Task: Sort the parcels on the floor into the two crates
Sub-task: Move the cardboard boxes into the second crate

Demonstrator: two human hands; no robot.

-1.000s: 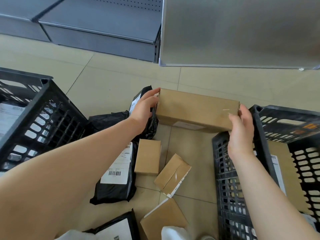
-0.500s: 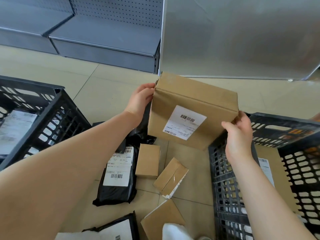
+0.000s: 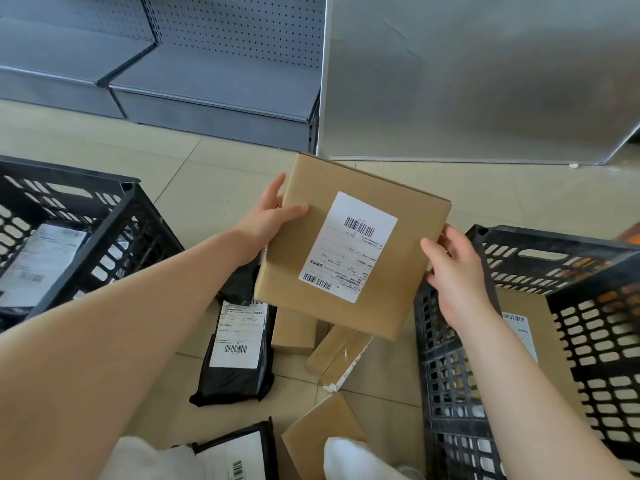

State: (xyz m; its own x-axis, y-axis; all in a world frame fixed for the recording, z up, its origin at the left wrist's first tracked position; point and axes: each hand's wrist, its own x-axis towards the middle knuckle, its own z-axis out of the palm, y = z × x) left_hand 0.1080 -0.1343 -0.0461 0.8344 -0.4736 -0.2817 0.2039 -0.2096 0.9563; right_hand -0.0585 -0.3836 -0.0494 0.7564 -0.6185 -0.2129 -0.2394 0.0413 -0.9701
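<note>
I hold a large cardboard box (image 3: 381,278) in the air between both hands, its white barcode label facing me. My left hand (image 3: 268,220) grips its left edge with the thumb across the top face. My right hand (image 3: 453,268) grips its right edge. A black crate (image 3: 104,216) stands at the left with a labelled black mailer inside. Another black crate (image 3: 446,341) at the right holds a flat cardboard parcel (image 3: 530,327). On the floor below lie a black mailer bag (image 3: 235,355), small cardboard boxes (image 3: 337,355) and another box (image 3: 322,431).
Grey metal shelving (image 3: 207,84) and a grey metal panel (image 3: 485,81) stand on the tiled floor behind the crates. A second black mailer (image 3: 239,455) lies at the bottom edge, next to white fabric (image 3: 349,459).
The box has been lifted off the floor and turned over, so its label now faces me. Both hands came up and nearer with it.
</note>
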